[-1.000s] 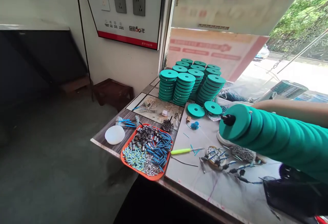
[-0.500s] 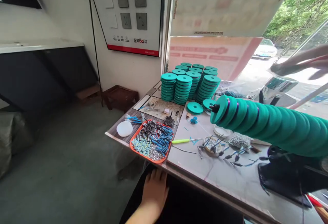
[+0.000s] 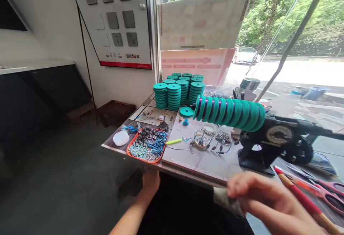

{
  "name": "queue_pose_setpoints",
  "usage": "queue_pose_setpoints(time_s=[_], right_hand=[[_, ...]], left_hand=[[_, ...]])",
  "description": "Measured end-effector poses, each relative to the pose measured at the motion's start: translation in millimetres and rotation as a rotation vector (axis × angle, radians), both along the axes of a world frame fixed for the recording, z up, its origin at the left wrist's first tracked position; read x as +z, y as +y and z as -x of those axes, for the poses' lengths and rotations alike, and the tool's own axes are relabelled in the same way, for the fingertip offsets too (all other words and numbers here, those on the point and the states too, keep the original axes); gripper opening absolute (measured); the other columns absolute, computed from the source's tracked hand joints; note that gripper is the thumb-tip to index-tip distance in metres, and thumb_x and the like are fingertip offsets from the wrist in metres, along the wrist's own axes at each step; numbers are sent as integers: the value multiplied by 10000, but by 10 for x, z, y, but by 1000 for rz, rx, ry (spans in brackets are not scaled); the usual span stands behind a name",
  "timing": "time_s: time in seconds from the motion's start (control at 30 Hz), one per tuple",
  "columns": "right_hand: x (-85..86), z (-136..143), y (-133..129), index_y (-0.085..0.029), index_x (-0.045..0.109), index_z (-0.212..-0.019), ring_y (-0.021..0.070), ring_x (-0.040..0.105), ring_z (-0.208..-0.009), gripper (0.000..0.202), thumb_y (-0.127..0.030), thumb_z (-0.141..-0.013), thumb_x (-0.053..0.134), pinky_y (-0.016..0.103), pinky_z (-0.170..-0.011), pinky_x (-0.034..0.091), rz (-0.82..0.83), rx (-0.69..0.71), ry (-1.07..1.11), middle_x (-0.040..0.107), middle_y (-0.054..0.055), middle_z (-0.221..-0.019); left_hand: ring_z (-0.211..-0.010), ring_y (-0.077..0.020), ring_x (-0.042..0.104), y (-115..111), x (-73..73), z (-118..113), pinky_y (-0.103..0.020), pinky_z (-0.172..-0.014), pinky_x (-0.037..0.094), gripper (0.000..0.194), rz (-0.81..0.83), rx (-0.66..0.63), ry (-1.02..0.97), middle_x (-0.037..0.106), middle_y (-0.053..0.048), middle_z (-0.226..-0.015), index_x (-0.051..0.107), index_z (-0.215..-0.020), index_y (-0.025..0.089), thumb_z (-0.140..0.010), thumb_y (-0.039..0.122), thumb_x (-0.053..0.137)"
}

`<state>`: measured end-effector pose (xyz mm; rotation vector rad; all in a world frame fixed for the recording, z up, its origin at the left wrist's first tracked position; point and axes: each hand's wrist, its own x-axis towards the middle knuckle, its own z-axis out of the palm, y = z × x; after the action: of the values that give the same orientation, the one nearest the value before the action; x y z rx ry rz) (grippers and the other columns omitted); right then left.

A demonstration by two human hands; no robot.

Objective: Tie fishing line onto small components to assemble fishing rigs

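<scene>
My left hand (image 3: pixel 151 180) is at the table's front edge, below an orange tray (image 3: pixel 129 153); its fingers are hidden. My right hand (image 3: pixel 266 199) hangs slightly blurred in front of the table's right part, fingers curved and apart from the thumb, with nothing visible between them. Just beyond its fingertips, a greyish-beige piece (image 3: pixel 225 198) shows at the table edge; I cannot tell whether they touch. Above, a row of green foam spools (image 3: pixel 228 112) sits on the shaft of a black winding machine (image 3: pixel 279 134). The tray holds blue springs (image 3: pixel 158 142), dark weights, pale-blue pieces and small metal bits.
Stacks of green spools (image 3: pixel 174 97) stand at the back. A yellow-green tool (image 3: pixel 174 142), a round dish (image 3: pixel 201 140) of small beads and a white lid (image 3: pixel 120 138) lie on the table. Pink-handled scissors (image 3: pixel 333 197) and a red-and-wood handle (image 3: pixel 301 195) are at right.
The view has swung right and up. My right hand has come from beside the spools' far right down to the table's front. My left hand has moved from my thigh to the table edge.
</scene>
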<state>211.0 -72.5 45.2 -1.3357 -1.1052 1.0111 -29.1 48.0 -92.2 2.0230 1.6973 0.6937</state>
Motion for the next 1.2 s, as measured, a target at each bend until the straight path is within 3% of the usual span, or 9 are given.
queue_pose_setpoints(time_s=[0.13,0.2,0.27,0.33,0.43,0.6,0.97,1.1,1.2], right_hand=[[-304,207,149,-224,585,-669,80,449,-520,203,-285,-607,768,196,-492,384,127,168,596,531,-42,-709],[-480,319,174,-211,545,-653,55,386,-473,232,-266,-612,767,176,-475,349,168,202,748,474,-65,-644],[-609,423,162,-207,538,-662,50,384,-473,230,-238,-627,763,165,-482,340,207,242,816,458,-72,-617],[-676,496,131,-205,535,-677,44,394,-471,235,-215,-631,766,164,-486,339,222,260,851,466,-76,-624],[-685,513,79,-214,542,-717,51,428,-497,233,-240,-655,765,178,-515,367,157,203,795,496,-70,-663],[-659,395,17,-239,597,-817,102,509,-648,162,-258,-725,728,205,-587,423,56,152,623,581,-23,-788],[-705,351,-47,-246,638,-928,98,545,-656,177,-303,-772,697,207,-607,437,92,243,647,619,-12,-819],[-713,398,-91,-264,583,-1057,99,587,-628,324,-315,-763,710,205,-585,426,191,382,744,631,-22,-777],[-685,417,-104,-235,570,-1042,92,598,-599,356,-339,-739,726,192,-573,407,241,476,847,646,-18,-719]], left_hand=[[-688,-219,669,-597,318,63,-313,-651,512,150,185,-210,-10,707,8,-668,662,-654,245,-585,114,634],[-605,-164,635,-804,601,15,-239,-543,486,209,375,-379,-310,697,-2,-731,637,-882,235,-686,187,583],[-772,-190,622,-884,859,-92,-269,-696,491,435,243,-314,-449,678,-41,-906,591,-1046,225,-619,163,646],[-722,-183,602,-879,995,-223,-261,-666,474,272,204,-380,-522,667,-38,-831,633,-890,211,-625,157,664],[-642,-160,578,-853,948,-379,-248,-608,451,7,229,-318,-663,640,-38,-711,621,-708,177,-701,178,623],[-573,-127,534,-845,724,-451,-212,-502,437,165,443,-135,-1034,580,-1,-680,599,-797,175,-702,284,678],[-750,-138,573,-785,799,-460,-205,-634,502,225,-559,-455,-407,575,-52,-838,609,-779,170,-769,-19,488],[-785,-164,548,-804,759,-489,-229,-659,504,226,-634,-542,-393,594,-68,-827,614,-737,164,-767,-22,489],[-820,-154,571,-845,727,-480,-219,-685,494,297,-344,-573,-624,607,-45,-915,629,-857,213,-725,-33,528]])
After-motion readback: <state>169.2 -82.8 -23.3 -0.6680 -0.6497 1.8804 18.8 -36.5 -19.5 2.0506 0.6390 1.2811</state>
